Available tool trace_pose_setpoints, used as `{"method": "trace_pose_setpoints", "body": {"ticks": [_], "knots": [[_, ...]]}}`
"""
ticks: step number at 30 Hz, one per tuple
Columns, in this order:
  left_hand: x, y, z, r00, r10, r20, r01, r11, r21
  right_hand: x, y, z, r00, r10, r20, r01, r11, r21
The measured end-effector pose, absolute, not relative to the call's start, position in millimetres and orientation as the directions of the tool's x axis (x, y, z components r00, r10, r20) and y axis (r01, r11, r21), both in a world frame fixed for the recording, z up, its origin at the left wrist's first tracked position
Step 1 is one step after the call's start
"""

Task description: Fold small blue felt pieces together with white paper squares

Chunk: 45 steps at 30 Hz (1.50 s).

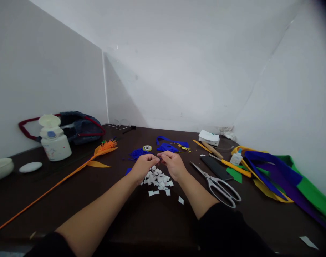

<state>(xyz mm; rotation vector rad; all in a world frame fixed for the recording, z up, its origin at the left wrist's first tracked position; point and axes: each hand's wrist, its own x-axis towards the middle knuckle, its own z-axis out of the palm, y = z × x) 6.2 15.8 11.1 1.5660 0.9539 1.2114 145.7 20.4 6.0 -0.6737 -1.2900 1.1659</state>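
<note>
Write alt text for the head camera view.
A bare left hand and bare right hand are close together by small flat white pieces on a dark brown table; an orange long-stemmed flower lies left, grey-handled scissors right.

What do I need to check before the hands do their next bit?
1. Scissors away from the fingers: ok, lying right of the right hand.
2. White pieces in one pile: not ok, a few lie apart.
3. Drink bottle lid down: not ok, it's flipped up.
4. Orange stem clear of the left hand: ok, off to its left.
5. Something pinched in the fingertips: cannot tell, too small to see.
</note>
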Motion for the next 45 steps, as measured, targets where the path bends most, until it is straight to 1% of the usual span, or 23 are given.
{"method": "trace_pose_setpoints", "body": {"ticks": [5,9,12,15,17,19,20,22,24,26,28,30,34,38,42,45], "knots": [[8,14,12,0.278,0.926,0.255,0.11,-0.294,0.949,143,21,7,0.04,0.913,0.406,-0.031,0.407,-0.913],[8,13,12,0.332,0.905,0.265,0.154,-0.329,0.932,141,19,10,0.091,0.888,0.45,0.152,0.435,-0.888],[7,13,12,0.361,0.892,0.272,0.177,-0.352,0.919,139,17,13,0.105,0.875,0.473,0.238,0.44,-0.866],[7,13,11,0.354,0.896,0.27,0.201,-0.354,0.913,137,16,14,0.132,0.865,0.485,0.268,0.44,-0.857],[8,13,11,0.336,0.902,0.27,0.197,-0.348,0.917,135,17,13,0.16,0.866,0.474,0.254,0.428,-0.868],[9,13,12,0.332,0.902,0.275,0.169,-0.343,0.924,133,18,10,0.178,0.882,0.435,0.187,0.404,-0.896],[9,13,12,0.335,0.901,0.276,0.151,-0.34,0.928,133,19,9,0.173,0.897,0.407,0.122,0.39,-0.913],[9,11,12,0.342,0.9,0.271,0.115,-0.327,0.938,133,19,7,0.116,0.929,0.351,-0.073,0.36,-0.93],[9,10,13,0.343,0.901,0.264,0.079,-0.308,0.948,134,18,8,0.004,0.947,0.321,-0.285,0.308,-0.908],[8,10,13,0.338,0.904,0.261,0.036,-0.289,0.957,136,15,10,-0.132,0.938,0.321,-0.394,0.247,-0.885],[8,10,13,0.339,0.906,0.255,-0.004,-0.27,0.963,137,12,12,-0.207,0.921,0.33,-0.395,0.23,-0.889],[8,11,13,0.347,0.904,0.248,-0.024,-0.256,0.966,137,10,13,-0.204,0.92,0.335,-0.364,0.247,-0.898],[6,14,11,0.379,0.893,0.243,0.026,-0.273,0.962,136,12,12,-0.077,0.945,0.318,-0.282,0.285,-0.916],[6,15,9,0.366,0.898,0.246,0.112,-0.305,0.946,131,13,12,0.068,0.95,0.306,-0.173,0.313,-0.934],[6,16,9,0.351,0.905,0.239,0.159,-0.309,0.938,128,15,10,0.075,0.968,0.241,-0.192,0.251,-0.949],[6,16,9,0.344,0.909,0.235,0.132,-0.294,0.947,132,16,8,0.0,0.971,0.24,-0.254,0.233,-0.939]]}}
